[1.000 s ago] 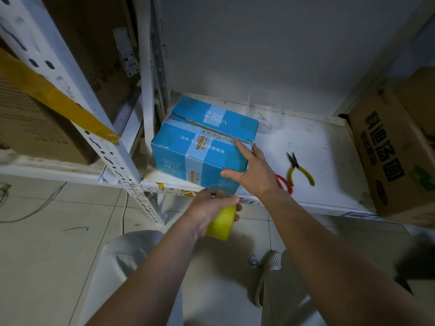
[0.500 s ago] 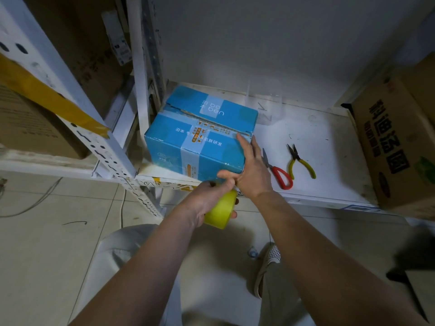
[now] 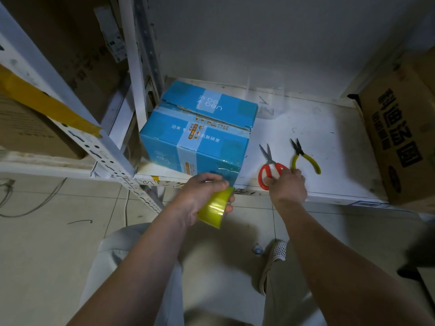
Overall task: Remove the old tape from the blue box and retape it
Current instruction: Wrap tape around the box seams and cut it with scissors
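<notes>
Fingers of right hand [image 3: 286, 184] leaving blue box [image 3: 197, 135], now curling onto red scissors [image 3: 270, 169] | left hand [image 3: 203, 194] still gripping tape roll [image 3: 215, 208] | likely preparing tape cut

The box [image 3: 197, 135] is bright blue with a paler blue band, white lettering and small orange icons. The tape roll [image 3: 213, 208] is translucent yellow. The scissors [image 3: 270, 165] have red handles, the pliers [image 3: 306, 158] yellow ones. The shelf [image 3: 317, 137] is white, scuffed with dark marks.
</notes>
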